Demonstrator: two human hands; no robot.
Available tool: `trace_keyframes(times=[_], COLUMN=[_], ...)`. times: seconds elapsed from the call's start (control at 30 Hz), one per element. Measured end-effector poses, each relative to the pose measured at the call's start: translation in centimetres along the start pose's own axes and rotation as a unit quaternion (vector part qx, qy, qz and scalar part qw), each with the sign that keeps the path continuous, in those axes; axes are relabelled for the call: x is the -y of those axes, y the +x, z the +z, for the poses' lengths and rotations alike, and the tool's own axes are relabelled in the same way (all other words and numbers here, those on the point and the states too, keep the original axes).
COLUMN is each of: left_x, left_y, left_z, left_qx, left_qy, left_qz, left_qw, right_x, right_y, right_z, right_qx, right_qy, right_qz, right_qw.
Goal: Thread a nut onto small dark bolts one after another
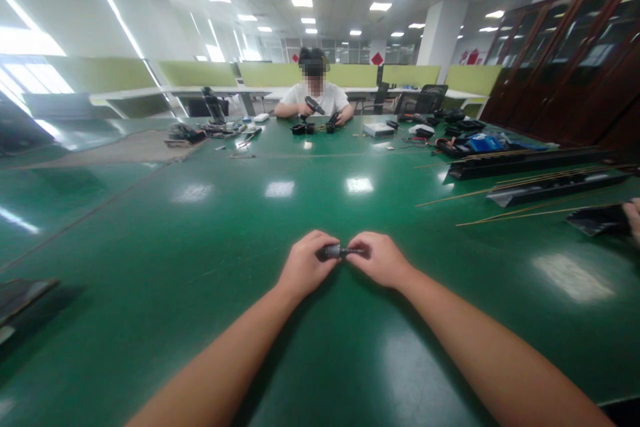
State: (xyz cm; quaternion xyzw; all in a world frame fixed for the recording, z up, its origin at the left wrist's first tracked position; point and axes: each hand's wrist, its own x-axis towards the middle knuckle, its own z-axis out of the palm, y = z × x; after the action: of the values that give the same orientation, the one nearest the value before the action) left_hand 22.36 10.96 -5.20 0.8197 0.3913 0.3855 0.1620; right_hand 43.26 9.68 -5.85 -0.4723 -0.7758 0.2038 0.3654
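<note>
Just above the table, my left hand (306,265) is closed around the body of a small cylindrical tool (332,251), dark with a silver-grey collar. A thin dark shaft (351,251) sticks out of the collar toward the right. My right hand (381,259) pinches that shaft near its far end between thumb and fingers. The tool lies roughly level between my two hands. Its left end is hidden in my left palm, and the shaft's tip is partly covered by my right fingers, so its exact kind is unclear.
Under my hands spreads a glossy green table (240,213). Across it a person (315,97) holds a dark power tool (314,105). Black channels (525,163) and thin rods (480,197) lie right, near another person's hand (633,213). A dark flat object (25,297) sits left.
</note>
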Motion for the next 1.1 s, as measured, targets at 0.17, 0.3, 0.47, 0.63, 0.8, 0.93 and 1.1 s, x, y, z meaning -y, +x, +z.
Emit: trace_keyframes(times=[0.17,0.3,0.47,0.63,0.8,0.93,1.1], left_x=[0.05,0.13,0.14,0.13,0.2,0.17,0.15], left_y=[0.01,0.08,0.19,0.24,0.23,0.25,0.27], left_z=[-0.09,-0.08,-0.11,-0.15,-0.16,-0.2,-0.23], left_qx=[-0.01,-0.014,-0.022,-0.027,-0.032,-0.035,-0.035], left_qy=[0.01,0.011,0.011,0.012,0.015,0.015,0.015], left_qz=[-0.009,-0.015,-0.021,-0.02,-0.026,-0.029,-0.029], left_qw=[1.0,1.0,0.999,0.999,0.999,0.999,0.999], right_x=[0.02,0.06,0.05,0.06,0.07,0.05,0.08], right_y=[0.07,0.04,0.06,0.09,0.06,0.11,0.12], right_z=[-0.23,-0.34,-0.42,-0.52,-0.63,-0.7,-0.79], right_qx=[-0.003,-0.002,-0.006,-0.007,-0.011,-0.013,-0.015], right_qy=[-0.011,-0.011,-0.014,-0.012,-0.009,-0.014,-0.017], right_qz=[0.016,0.019,0.021,0.028,0.031,0.034,0.036], right_qw=[1.0,1.0,1.0,0.999,0.999,0.999,0.999])
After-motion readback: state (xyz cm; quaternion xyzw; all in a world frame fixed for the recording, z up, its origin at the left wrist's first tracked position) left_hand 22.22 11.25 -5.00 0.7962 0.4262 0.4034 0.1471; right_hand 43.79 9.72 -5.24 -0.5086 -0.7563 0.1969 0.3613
